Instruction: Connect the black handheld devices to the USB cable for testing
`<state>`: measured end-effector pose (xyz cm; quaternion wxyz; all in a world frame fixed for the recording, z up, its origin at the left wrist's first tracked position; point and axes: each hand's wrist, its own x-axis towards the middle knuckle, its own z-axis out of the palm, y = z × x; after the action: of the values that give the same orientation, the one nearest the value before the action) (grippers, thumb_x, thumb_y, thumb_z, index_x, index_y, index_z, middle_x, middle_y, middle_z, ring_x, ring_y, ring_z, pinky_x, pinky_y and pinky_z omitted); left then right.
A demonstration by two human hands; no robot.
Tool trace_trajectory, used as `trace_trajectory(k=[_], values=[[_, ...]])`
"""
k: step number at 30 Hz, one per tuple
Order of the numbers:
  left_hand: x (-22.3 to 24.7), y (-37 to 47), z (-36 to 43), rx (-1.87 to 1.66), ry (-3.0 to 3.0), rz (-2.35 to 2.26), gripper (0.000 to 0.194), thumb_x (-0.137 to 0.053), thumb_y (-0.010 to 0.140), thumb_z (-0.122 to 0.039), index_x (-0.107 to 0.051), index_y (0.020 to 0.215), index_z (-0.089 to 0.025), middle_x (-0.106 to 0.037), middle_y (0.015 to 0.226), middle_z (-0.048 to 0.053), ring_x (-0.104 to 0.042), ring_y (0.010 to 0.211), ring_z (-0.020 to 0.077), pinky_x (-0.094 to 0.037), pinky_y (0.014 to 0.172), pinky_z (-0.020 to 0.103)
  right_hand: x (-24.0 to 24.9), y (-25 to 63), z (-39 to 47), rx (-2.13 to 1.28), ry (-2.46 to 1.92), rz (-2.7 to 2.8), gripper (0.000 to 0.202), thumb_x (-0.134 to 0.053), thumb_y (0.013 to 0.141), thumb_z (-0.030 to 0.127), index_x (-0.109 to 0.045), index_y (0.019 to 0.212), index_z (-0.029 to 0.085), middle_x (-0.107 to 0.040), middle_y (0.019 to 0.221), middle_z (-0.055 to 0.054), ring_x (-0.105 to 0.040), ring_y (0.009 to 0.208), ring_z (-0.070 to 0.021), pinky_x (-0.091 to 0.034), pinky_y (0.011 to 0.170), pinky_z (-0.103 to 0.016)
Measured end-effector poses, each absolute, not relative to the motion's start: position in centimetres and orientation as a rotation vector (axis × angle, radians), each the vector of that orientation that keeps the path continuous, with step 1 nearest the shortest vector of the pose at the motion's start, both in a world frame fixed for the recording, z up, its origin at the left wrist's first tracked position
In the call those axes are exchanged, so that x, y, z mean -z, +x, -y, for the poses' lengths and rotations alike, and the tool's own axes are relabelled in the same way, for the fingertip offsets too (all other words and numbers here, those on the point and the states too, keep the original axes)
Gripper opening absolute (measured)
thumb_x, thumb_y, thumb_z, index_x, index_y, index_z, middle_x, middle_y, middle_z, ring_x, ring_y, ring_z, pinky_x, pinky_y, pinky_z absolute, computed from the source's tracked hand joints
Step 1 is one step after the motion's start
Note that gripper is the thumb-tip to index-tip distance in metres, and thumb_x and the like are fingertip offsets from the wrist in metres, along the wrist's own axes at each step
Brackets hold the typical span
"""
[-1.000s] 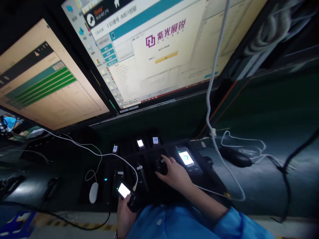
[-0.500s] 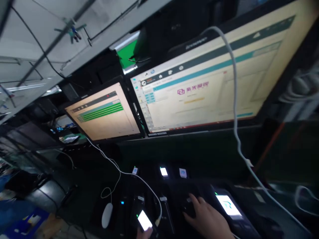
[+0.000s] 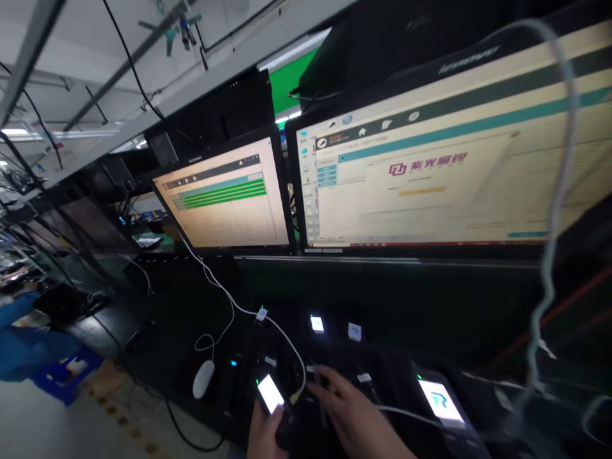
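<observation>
My left hand (image 3: 262,432) grips a black handheld device with a glowing white screen (image 3: 270,393), its thumb by the lower edge of the screen. A white cable (image 3: 297,363) runs down to a plug beside this device. To its right, my right hand (image 3: 351,411) reaches in with bent fingers around the upper part of a dark labelled device (image 3: 310,401), which is hard to make out in the shade. Another dark device with a white label (image 3: 364,378) lies just right of that hand. Farther right is a larger device with a lit logo screen (image 3: 440,400).
Two monitors, a left one (image 3: 224,223) and a larger right one (image 3: 430,217), stand behind. Three small lit screens, the middle one (image 3: 317,324) brightest, sit in a row below them. A white mouse (image 3: 203,379) lies left. A white cable (image 3: 557,191) hangs at right.
My right hand has moved left, from the dark device near the large lit one to the one beside my left hand. The left-hand device is raised slightly. The view has shifted left.
</observation>
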<state>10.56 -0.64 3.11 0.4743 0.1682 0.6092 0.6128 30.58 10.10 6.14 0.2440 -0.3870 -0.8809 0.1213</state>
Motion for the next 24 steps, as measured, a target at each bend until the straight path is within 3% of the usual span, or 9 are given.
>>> trace_trajectory(k=[2,4,8,13,16,19,20,22,24], values=[[-4.0,11.6,0.3,-1.585,0.312,-1.251,0.061,-0.077,0.059,-0.047,-0.064,0.117,-0.032,-0.07,0.116,0.007,-0.057,0.121,0.0317,-0.045,0.106,0.04,-8.1,28.7,-9.1,-0.471,-0.758,2.601,0.049,-0.042,0.081,0.003,-0.064,0.12,0.023,-0.056,0.135,-0.012,-0.061,0.115,-0.0247,-0.053,0.093,-0.037],[-4.4,12.2,-0.1,-1.628,0.24,-1.173,0.069,-0.08,0.059,-0.042,-0.059,0.124,-0.03,-0.069,0.119,0.008,-0.058,0.12,0.031,-0.046,0.105,0.041,-9.2,27.0,-8.6,-0.528,-0.651,2.657,0.052,-0.042,0.077,-0.003,-0.065,0.117,0.022,-0.063,0.126,-0.011,-0.066,0.103,-0.0215,-0.054,0.086,-0.031],[-5.2,11.6,-1.0,-1.675,0.241,-1.279,0.072,-0.083,0.058,-0.041,-0.057,0.123,-0.025,-0.065,0.125,0.011,-0.058,0.12,0.0313,-0.048,0.102,0.039,-9.3,25.6,-9.5,-0.502,-0.594,2.653,0.031,-0.048,0.085,0.004,-0.069,0.1,0.021,-0.07,0.086,-0.003,-0.066,0.069,-0.0131,-0.049,0.061,-0.02],[-9.0,9.8,-4.2,-1.566,0.371,-1.322,0.069,-0.078,0.068,-0.038,-0.051,0.13,-0.025,-0.063,0.128,0.01,-0.057,0.122,0.0282,-0.045,0.104,0.038,-10.1,26.6,-13.9,-0.301,-0.622,2.595,0.032,-0.051,0.078,-0.001,-0.069,0.094,0.018,-0.067,0.079,-0.003,-0.064,0.065,-0.0136,-0.048,0.06,-0.022],[-11.5,7.6,-8.5,-1.405,0.483,-1.432,0.059,-0.068,0.078,-0.034,-0.047,0.131,-0.02,-0.064,0.126,0.013,-0.062,0.114,0.027,-0.05,0.097,0.038,-11.9,28.8,-17.8,-0.147,-0.75,2.392,0.036,-0.044,0.078,-0.004,-0.069,0.092,0.017,-0.067,0.079,-0.005,-0.064,0.066,-0.0142,-0.05,0.061,-0.023],[-12.3,4.5,-15.1,-1.21,0.635,-1.725,0.042,-0.05,0.091,-0.029,-0.044,0.132,-0.021,-0.06,0.132,0.011,-0.061,0.113,0.0185,-0.051,0.092,0.029,-14.0,31.2,-20.9,-0.119,-0.781,2.211,0.031,-0.039,0.087,0.005,-0.068,0.093,0.017,-0.066,0.078,-0.005,-0.064,0.065,-0.0131,-0.052,0.058,-0.022],[-12.0,3.5,-17.6,-1.141,0.668,-1.757,0.04,-0.053,0.089,-0.024,-0.046,0.129,-0.021,-0.06,0.131,0.01,-0.061,0.113,0.0169,-0.051,0.092,0.027,-14.6,31.7,-21.4,-0.135,-0.722,2.211,0.03,-0.039,0.089,0.008,-0.067,0.094,0.017,-0.065,0.077,-0.005,-0.064,0.064,-0.0123,-0.052,0.056,-0.021],[-10.6,2.2,-22.9,-0.894,0.714,-1.76,0.03,-0.062,0.083,-0.019,-0.058,0.113,-0.014,-0.069,0.109,0.012,-0.067,0.095,0.0195,-0.056,0.08,0.032,-15.2,31.9,-21.8,-0.171,-0.599,2.231,0.029,-0.04,0.09,0.008,-0.066,0.098,0.017,-0.065,0.079,-0.005,-0.064,0.065,-0.0111,-0.052,0.057,-0.02],[-8.2,1.7,-27.6,-0.668,0.75,-1.799,0.024,-0.063,0.084,-0.025,-0.061,0.104,-0.011,-0.07,0.097,0.009,-0.067,0.083,0.0178,-0.057,0.073,0.035,-15.3,31.6,-21.8,-0.195,-0.56,2.203,0.029,-0.041,0.088,0.005,-0.064,0.101,0.017,-0.066,0.084,-0.005,-0.065,0.071,-0.011,-0.053,0.061,-0.02]])
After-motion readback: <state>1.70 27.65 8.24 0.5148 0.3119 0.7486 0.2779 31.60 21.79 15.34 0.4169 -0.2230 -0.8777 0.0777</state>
